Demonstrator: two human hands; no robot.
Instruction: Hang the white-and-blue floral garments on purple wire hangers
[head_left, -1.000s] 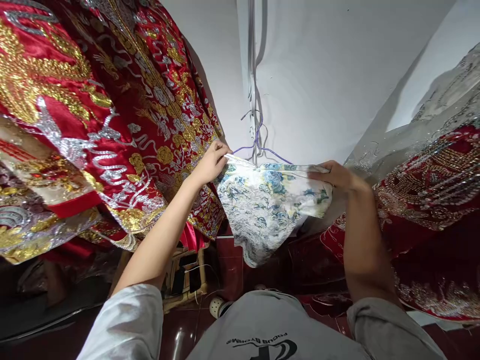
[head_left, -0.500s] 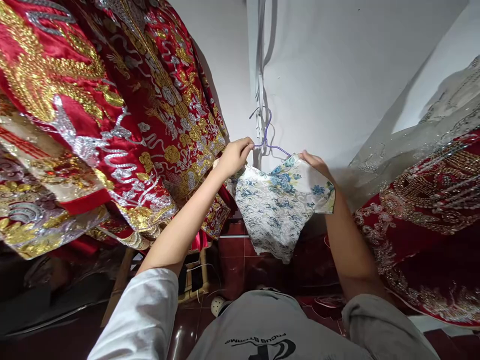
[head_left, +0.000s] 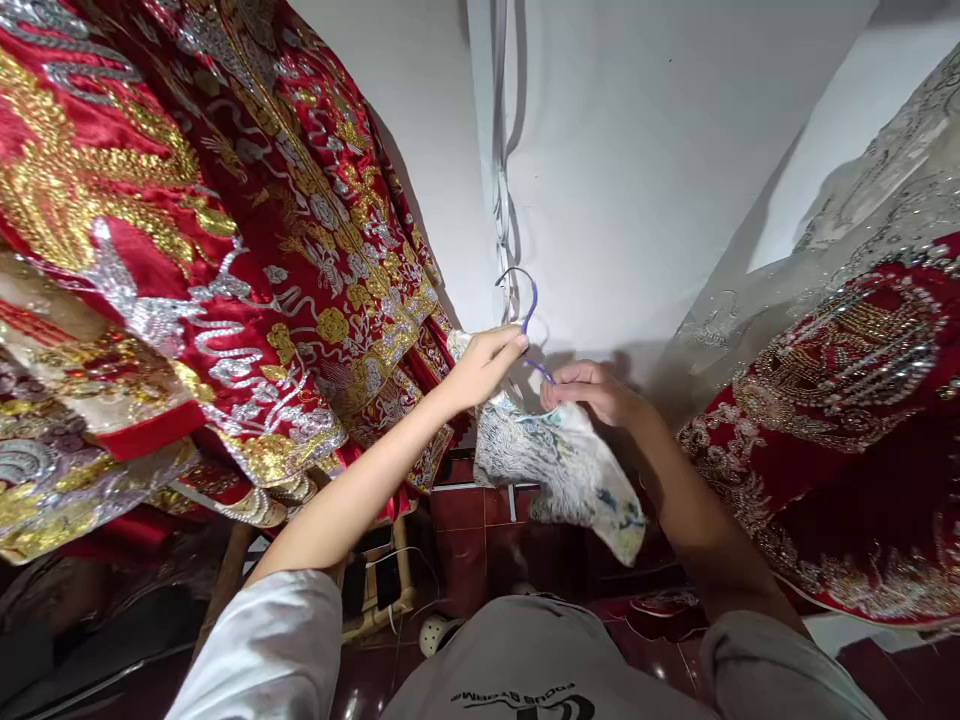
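Observation:
A small white garment with a blue and yellow flower print [head_left: 566,470] hangs from a thin purple wire hanger [head_left: 529,305] in front of the white wall. My left hand [head_left: 484,365] is pinched on the garment's top edge and the hanger just below the hook. My right hand [head_left: 592,390] is closed on the hanger's right arm and the cloth there. The garment droops in folds below both hands.
Red robes with gold and silver embroidery [head_left: 225,250] hang close on the left. A silver beaded veil and another red embroidered dress [head_left: 840,400] hang on the right. A white cable strip [head_left: 501,150] runs down the wall corner. A wooden stool [head_left: 379,580] stands on the dark red tiles.
Both hands have come together near the hanger's hook. The garment, earlier spread wide between them, now hangs bunched and folded, and the hanger sits lower in view.

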